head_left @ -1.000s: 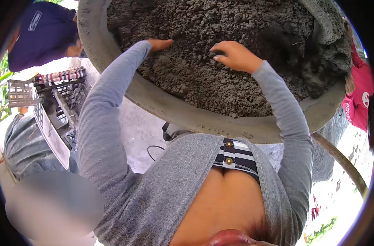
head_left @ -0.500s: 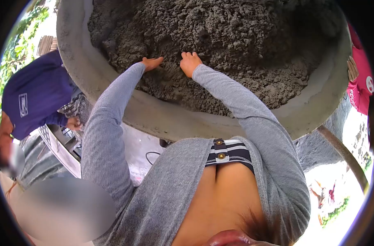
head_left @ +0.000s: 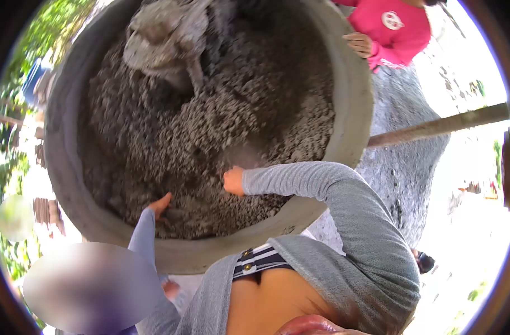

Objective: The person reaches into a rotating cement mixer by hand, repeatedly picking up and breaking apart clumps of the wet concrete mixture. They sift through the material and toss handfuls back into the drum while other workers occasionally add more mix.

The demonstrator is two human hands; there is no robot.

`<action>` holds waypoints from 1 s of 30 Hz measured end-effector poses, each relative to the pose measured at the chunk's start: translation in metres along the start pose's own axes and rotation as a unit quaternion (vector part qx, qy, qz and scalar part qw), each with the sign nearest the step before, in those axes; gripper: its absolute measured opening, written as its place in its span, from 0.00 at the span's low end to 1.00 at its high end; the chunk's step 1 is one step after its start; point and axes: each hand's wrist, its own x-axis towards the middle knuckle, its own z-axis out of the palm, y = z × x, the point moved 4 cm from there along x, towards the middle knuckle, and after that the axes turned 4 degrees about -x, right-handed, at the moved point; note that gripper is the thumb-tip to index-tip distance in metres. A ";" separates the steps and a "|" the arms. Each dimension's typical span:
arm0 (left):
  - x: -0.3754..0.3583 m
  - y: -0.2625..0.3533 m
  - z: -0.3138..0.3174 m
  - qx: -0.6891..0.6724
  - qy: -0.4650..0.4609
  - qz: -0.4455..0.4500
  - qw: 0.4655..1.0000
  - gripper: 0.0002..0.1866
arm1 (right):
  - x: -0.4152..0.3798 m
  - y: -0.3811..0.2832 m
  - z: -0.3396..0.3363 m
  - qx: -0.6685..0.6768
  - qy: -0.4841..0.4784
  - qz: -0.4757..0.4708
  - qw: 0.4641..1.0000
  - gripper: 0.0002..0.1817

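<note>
A wide round concrete basin [head_left: 353, 84] is filled with crumbly grey-brown mix [head_left: 210, 128]. My left hand [head_left: 161, 205] lies low over the mix near the basin's left front wall, its visible finger stretched out. Farther right, my right hand [head_left: 233, 181] is closed just above the mix, with the fingers curled under. What it holds, if anything, is hidden. A pale smear of loose material [head_left: 245, 155] shows just beyond that fist. At the far side of the basin, a crumpled, mix-caked sack-like thing [head_left: 165, 39] rises from the heap.
A person in a pink top [head_left: 400, 28] rests a hand [head_left: 358, 44] on the basin's far right rim. A wooden pole [head_left: 439, 128] sticks out rightward from the basin, over a grey mound [head_left: 397, 167]. Greenery [head_left: 54, 25] stands behind at left.
The view has swung, showing more of the basin and bringing the sack-like thing into sight. My right hand has curled up, and my hands are farther apart.
</note>
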 end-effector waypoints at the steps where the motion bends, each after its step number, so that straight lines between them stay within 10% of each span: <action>1: 0.004 0.003 0.000 -0.010 0.032 0.011 0.999 0.36 | -0.015 0.005 -0.005 -0.010 -0.001 0.014 1.000 0.14; 9: 0.000 0.009 0.022 0.016 -0.192 -0.059 0.979 0.34 | -0.104 0.029 -0.025 0.101 0.074 0.111 0.986 0.15; 17: -0.066 0.054 0.044 0.147 -0.018 0.013 0.989 0.29 | -0.103 0.034 -0.059 0.140 0.195 0.103 0.965 0.16; 23: -0.192 0.110 0.072 0.180 0.159 0.257 0.936 0.23 | -0.106 0.013 -0.061 0.282 0.202 0.056 0.936 0.20; 25: -0.204 0.110 0.089 0.117 0.187 0.474 0.853 0.21 | -0.098 -0.010 -0.050 0.390 0.165 0.075 0.903 0.23; 27: -0.206 0.090 0.137 0.194 -0.018 0.411 0.891 0.20 | -0.055 -0.045 0.006 0.398 -0.066 -0.031 0.914 0.23; 30: -0.193 0.063 0.168 0.266 -0.096 0.416 0.864 0.21 | -0.083 -0.088 -0.014 0.357 -0.138 -0.150 0.912 0.22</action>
